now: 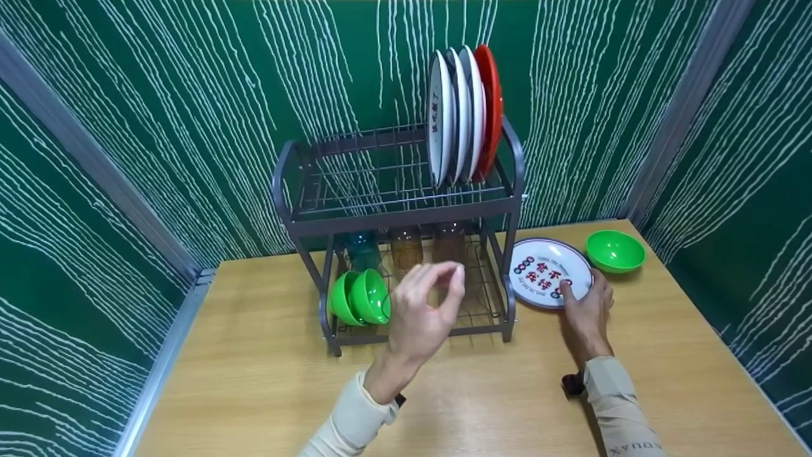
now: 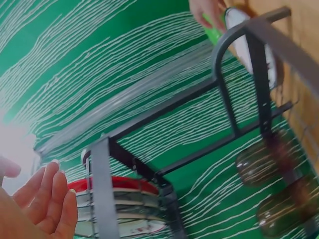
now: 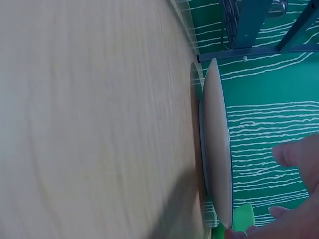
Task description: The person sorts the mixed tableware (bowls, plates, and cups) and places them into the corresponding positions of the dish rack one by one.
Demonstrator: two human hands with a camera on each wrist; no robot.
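Note:
A white plate (image 1: 539, 266) with red lettering and a dark rim lies on the table, right of the dish rack. At its right edge is my right hand (image 1: 587, 308). In the right wrist view the fingertips touch the rim of the plate (image 3: 219, 149), while the thumb (image 3: 286, 154) stands apart from its surface. My left hand (image 1: 422, 311) hovers in front of the rack, holding nothing, its thumb and forefinger bent toward each other. Loosely bent fingers (image 2: 47, 199) show in the left wrist view. Beyond the plate sits a green bowl (image 1: 615, 251).
The dark two-tier dish rack (image 1: 406, 212) stands mid-table. Several white plates (image 1: 444, 120) and a red plate (image 1: 487, 114) stand upright on its top tier. Below are two tilted green bowls (image 1: 368, 297) and coloured glasses (image 1: 406, 251). Green walls border the table (image 1: 254, 381).

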